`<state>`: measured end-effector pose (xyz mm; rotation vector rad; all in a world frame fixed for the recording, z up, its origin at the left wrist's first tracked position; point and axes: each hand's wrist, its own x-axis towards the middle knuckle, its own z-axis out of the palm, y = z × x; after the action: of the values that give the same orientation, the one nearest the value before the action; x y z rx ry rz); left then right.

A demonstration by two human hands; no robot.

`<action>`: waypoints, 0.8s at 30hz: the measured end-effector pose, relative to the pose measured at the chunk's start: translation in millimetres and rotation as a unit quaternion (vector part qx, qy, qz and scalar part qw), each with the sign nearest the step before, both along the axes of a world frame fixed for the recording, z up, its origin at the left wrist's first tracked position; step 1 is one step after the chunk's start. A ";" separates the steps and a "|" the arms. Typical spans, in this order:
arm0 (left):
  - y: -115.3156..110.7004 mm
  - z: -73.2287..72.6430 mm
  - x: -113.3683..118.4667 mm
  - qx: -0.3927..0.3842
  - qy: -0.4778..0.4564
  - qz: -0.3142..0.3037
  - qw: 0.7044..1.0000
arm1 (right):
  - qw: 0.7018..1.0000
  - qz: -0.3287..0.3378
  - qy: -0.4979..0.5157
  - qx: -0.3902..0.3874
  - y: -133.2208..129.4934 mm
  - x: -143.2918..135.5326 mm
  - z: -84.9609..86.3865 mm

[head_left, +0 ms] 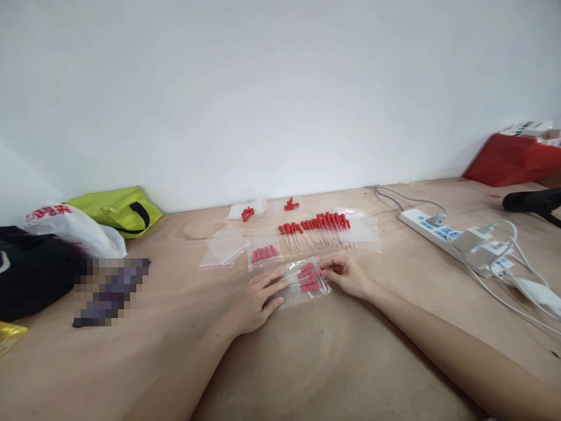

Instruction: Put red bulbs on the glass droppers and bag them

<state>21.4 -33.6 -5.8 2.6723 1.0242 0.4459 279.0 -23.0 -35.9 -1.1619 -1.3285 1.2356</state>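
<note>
Clear bag [308,279]: lies on the table [289,368] between your hands, red-bulbed droppers [309,287] inside.
Left hand [258,299]: fingers loosely spread, tips resting on the bag's left end.
Right hand [348,277]: thumb and fingertips pinching its right edge.
Bag's mouth: too small to judge; if unclosed, tilting could spill droppers.
Loose droppers [325,220]: just beyond your right hand, so a careless knuckle could scatter them.

Soft light in here glints off the clear bag [291,296]; shadows on the desk [280,374] are faint, a dark item [111,292] pixelated.
</note>
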 end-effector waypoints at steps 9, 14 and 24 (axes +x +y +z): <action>-0.7 1.9 0.5 -0.005 0.006 0.000 1.000 | 1.000 0.016 -0.009 -0.006 3.9 -6.1 4.0; -0.9 1.4 0.2 0.001 0.005 -0.002 1.000 | 1.000 0.021 0.008 -0.007 4.8 -8.6 1.3; -1.2 2.4 0.8 0.007 0.006 -0.003 1.000 | 0.999 -0.002 -0.017 -0.038 6.8 -6.4 2.4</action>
<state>22.2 -34.8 -3.4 2.6924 1.0194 0.4385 272.6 -16.2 -33.5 -1.2441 -1.3139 1.2787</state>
